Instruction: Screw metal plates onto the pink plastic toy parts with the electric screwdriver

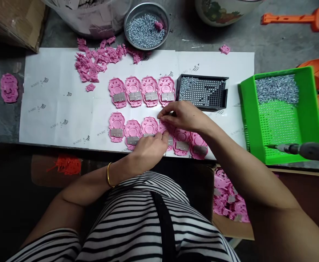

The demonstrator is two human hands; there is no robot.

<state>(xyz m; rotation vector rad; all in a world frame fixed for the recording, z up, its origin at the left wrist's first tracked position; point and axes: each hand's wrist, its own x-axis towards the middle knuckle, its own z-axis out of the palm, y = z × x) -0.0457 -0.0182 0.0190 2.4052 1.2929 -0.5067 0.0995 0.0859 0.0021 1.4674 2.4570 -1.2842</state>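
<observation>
The pink piece (pixel 162 128) which concerns both hands lies on the white paper (pixel 50 123) that covers the table (pixel 241 40), fourth from the left in the near row. Its long axis points away from the person, from the near edge of the table toward the far row. The left hand (pixel 150 149) comes from the near left side, and its forefinger appears to rest on this piece, so I judge it the nearer one. Its other fingers are bent, and I cannot tell if they hold something.

The right hand (pixel 185 114) reaches across from the right. The grip of its thumb and forefinger is narrow and stands at the far left corner of the piece; whether a small thing is between them, I cannot tell. Seen from this grip, the piece lies toward the person and slightly right. The black tray (pixel 203 92) with screws (pixel 187 83) is beyond the right hand, beside the far row.
</observation>
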